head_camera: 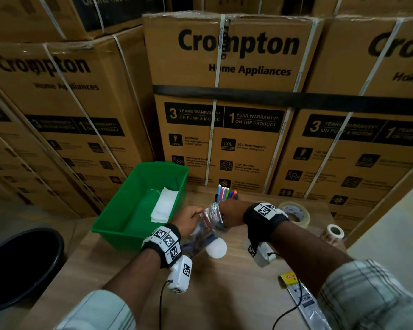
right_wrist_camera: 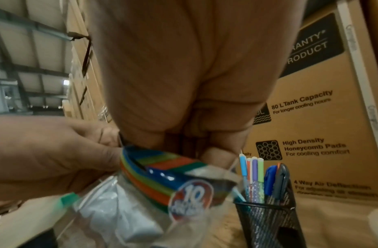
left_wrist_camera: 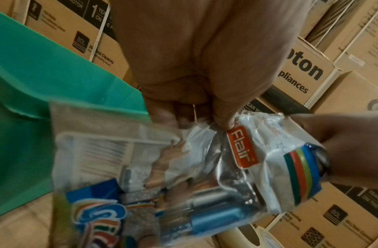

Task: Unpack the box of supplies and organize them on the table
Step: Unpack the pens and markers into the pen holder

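A clear plastic pen packet (head_camera: 210, 222) with a rainbow-striped top hangs above the table between both hands. My left hand (head_camera: 188, 217) pinches its crinkled upper edge beside the orange "Flair" label (left_wrist_camera: 243, 149). My right hand (head_camera: 229, 215) pinches the striped end (right_wrist_camera: 154, 166) of the same packet (right_wrist_camera: 141, 209). Glitter pens show through the plastic (left_wrist_camera: 205, 214). The green bin (head_camera: 119, 210) stands at the left, holding white paper sheets (head_camera: 163, 206). A black mesh holder (right_wrist_camera: 266, 219) with several colored pens (head_camera: 225, 192) sits just behind my right hand.
Clear tape roll (head_camera: 296, 213) and a small label roll (head_camera: 335, 232) lie at the table's right. A white round object (head_camera: 216, 247) sits under the packet. A flat packaged item (head_camera: 298, 291) lies front right. A black bin (head_camera: 19, 265) stands on the floor left. Stacked cartons (head_camera: 224, 103) wall the back.
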Motion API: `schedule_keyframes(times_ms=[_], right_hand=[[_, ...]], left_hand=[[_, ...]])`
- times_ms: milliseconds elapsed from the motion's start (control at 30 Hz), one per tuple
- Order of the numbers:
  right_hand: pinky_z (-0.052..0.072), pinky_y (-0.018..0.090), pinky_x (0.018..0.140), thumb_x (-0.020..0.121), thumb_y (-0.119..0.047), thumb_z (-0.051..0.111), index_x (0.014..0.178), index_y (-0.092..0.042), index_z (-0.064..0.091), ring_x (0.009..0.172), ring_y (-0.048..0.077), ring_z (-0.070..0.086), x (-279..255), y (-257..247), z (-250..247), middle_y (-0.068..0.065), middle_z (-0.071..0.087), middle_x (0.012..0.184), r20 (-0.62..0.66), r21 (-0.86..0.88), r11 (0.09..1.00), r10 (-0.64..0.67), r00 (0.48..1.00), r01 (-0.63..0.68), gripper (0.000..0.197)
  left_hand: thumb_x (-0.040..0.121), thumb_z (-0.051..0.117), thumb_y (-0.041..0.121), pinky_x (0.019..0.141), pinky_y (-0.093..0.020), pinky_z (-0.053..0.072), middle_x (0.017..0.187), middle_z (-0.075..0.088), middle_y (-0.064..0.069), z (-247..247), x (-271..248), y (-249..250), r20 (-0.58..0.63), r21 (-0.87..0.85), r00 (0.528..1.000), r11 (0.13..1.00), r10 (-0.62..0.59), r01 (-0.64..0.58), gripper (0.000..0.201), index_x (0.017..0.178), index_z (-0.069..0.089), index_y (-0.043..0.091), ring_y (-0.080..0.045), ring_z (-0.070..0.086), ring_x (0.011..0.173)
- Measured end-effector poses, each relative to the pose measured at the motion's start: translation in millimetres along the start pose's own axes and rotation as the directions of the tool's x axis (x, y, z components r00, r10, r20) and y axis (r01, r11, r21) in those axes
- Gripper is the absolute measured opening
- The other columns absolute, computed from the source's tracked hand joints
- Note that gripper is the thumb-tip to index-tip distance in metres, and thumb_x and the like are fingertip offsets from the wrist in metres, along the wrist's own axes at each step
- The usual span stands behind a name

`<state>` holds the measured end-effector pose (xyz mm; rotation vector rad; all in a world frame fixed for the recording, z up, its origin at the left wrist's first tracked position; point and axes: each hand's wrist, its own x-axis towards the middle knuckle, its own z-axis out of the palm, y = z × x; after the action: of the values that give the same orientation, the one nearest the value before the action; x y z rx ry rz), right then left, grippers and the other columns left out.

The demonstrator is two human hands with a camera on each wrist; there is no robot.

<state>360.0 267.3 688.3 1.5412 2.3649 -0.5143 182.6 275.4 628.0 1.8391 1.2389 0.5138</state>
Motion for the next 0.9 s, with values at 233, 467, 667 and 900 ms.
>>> schedule_keyframes(times_ms=[233,467,667,900], right_hand=[[0.035,0.024,0.077,0.094,-0.003,0.044,0.115,0.005,0.058,0.09,0.02,0.046,-11.8,-3.9,0.5,0.018,0.06,0.119,0.101,0.153,0.988,-0.054,0.993,0.038,0.027],[0.037,0.025,0.095,0.095,-0.011,0.05,0.126,-0.003,0.054,0.119,0.028,0.051,-10.3,-8.3,4.5,0.014,0.056,0.128,-0.022,0.211,0.977,0.02,1.0,-0.015,0.033],[0.042,0.03,0.094,0.092,-0.011,0.053,0.123,-0.003,0.055,0.116,0.03,0.054,-7.1,-7.4,9.0,0.017,0.057,0.126,-0.032,0.265,0.963,0.058,0.998,-0.047,0.032],[0.033,0.018,0.086,0.093,-0.008,0.051,0.127,-0.007,0.053,0.117,0.025,0.052,-7.1,-4.7,11.9,0.011,0.056,0.128,-0.052,0.356,0.934,0.011,0.999,0.008,0.034]], left_hand=[[0.097,0.045,0.006,0.074,-0.025,0.039,0.081,0.062,-0.006,-11.2,2.5,20.0,-0.031,0.102,0.999,0.995,0.017,-0.014,0.026,0.08,0.065,0.01,-0.017,0.054,0.08],[0.097,0.046,0.007,0.085,-0.029,0.044,0.1,0.069,-0.016,-20.8,4.2,32.0,-0.05,0.104,0.999,0.994,0.02,-0.014,0.025,0.098,0.069,0.0,-0.019,0.059,0.092],[0.097,0.046,0.008,0.089,-0.03,0.044,0.103,0.069,-0.012,-22.6,5.4,36.4,-0.045,0.106,0.999,0.994,0.024,-0.02,0.025,0.103,0.07,0.004,-0.022,0.06,0.096],[0.097,0.046,0.005,0.088,-0.029,0.044,0.1,0.068,-0.013,-22.6,4.1,39.1,-0.045,0.045,0.998,0.998,0.042,-0.04,0.024,0.104,0.069,0.0,-0.017,0.057,0.093]])
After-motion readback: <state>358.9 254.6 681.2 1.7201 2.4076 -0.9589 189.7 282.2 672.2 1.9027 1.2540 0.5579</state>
